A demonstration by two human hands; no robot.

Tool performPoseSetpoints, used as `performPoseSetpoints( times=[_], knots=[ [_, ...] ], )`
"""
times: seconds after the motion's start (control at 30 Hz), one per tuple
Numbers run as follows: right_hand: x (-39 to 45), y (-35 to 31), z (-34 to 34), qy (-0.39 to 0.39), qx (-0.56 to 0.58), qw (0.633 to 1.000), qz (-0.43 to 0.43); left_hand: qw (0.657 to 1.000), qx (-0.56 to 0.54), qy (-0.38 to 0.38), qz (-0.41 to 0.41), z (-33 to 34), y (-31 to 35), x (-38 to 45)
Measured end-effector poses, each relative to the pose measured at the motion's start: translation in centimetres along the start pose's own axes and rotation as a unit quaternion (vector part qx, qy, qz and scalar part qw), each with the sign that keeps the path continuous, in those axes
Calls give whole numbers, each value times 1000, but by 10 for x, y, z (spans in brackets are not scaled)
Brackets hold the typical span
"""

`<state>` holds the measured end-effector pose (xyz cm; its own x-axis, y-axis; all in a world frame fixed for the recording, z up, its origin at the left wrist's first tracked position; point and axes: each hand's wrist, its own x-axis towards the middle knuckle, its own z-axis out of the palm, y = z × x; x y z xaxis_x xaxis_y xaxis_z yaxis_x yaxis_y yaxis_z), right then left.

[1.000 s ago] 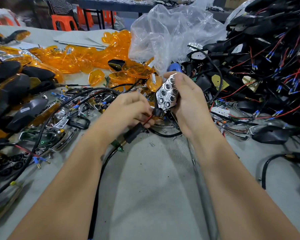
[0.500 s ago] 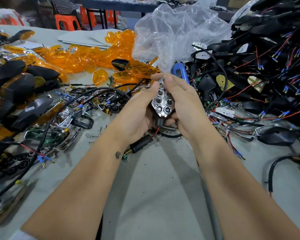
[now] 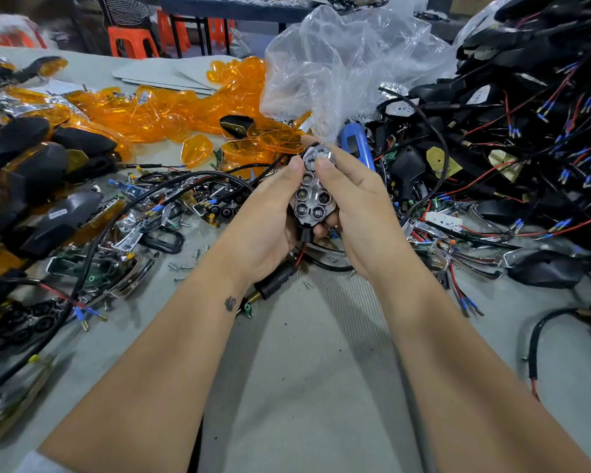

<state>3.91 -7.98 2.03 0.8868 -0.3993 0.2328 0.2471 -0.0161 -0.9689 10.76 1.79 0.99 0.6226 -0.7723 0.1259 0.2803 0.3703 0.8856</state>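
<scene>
Left hand (image 3: pixel 267 220) has come up off the leads and joined the right hand (image 3: pixel 355 206). A second ago it was down at the red and black leads (image 3: pixel 301 251) under the part; now both hands are clamped on the lamp module (image 3: pixel 313 191), fingers curled behind it. The two thumbs meet on the upper end of its chrome honeycomb face.

The module sits between my palms, held up off the desk (image 3: pixel 304 370) just past the wrists. Its face is turned more squarely toward the camera than it was. The leads hang free out of its lower end, and the black stem (image 3: pixel 275 276) dangles below the left palm with nobody holding it.

My read: the wire-tucking is finished and this is the seating step, with both thumbs pushing the reflector down into its black shell. I can't tell whether it has clicked home. The risk I see is pinching a lead at the bottom edge.

Further out, loose screws (image 3: pixel 185 264) lie to the left, near the left wrist. A blue tool (image 3: pixel 354 145) pokes up right behind the module. Orange lenses (image 3: pixel 171 110) spread beyond on the left, likely next to go on, a plastic bag (image 3: pixel 338 63) billows behind, and wired black housings (image 3: pixel 526 131) are heaped on the right.
</scene>
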Motion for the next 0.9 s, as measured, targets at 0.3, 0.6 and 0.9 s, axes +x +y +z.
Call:
performPoseSetpoints(
  times=[0.3,0.6,0.9],
  knots=[
    [1,-2,-6,-18,20,999,25,999,-27,-29,-35,-3,6,-3],
    [5,0,-1,22,-11,1000,-10,999,26,4,24,-4,2,0],
    [5,5,-2,36,-2,999,-13,998,41,-49,-11,-2,9,-4]
  ],
)
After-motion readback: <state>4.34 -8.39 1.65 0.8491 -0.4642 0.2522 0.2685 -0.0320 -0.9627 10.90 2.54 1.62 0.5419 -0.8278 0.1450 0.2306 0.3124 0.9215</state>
